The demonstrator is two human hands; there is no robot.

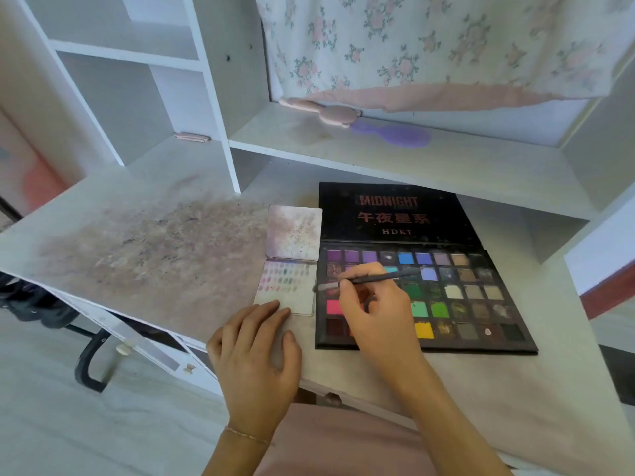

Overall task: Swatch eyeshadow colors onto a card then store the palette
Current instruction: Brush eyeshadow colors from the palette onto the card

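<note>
The left hand (256,348) lies flat on the bench (144,242), fingers straight and loosely spread, its fingertips pressing the near edge of the swatch card (292,297). Only that near edge is pinned, so a firm stroke across the far part of the card could, I judge, make it pivot or slide and smear the rows of swatches already laid near its top. Beyond the card, farther from the hands, a small stained lid or mirror panel (294,233) lies against its far edge.

Just right of the left hand, the right hand (372,304) pinches a dark brush (374,280) between thumb and curled fingers. The brush's long axis runs nearly sideways, bristles pointing left toward the card, handle trailing right over the pans. The bristle tip hovers at the seam between card and palette (474,297); loose powder could drop onto the card.

The palette lies open under and to the right of the right hand, its lid (391,214) folded back away from the person. The right wrist hangs over the near pans and could drag through them.
</note>
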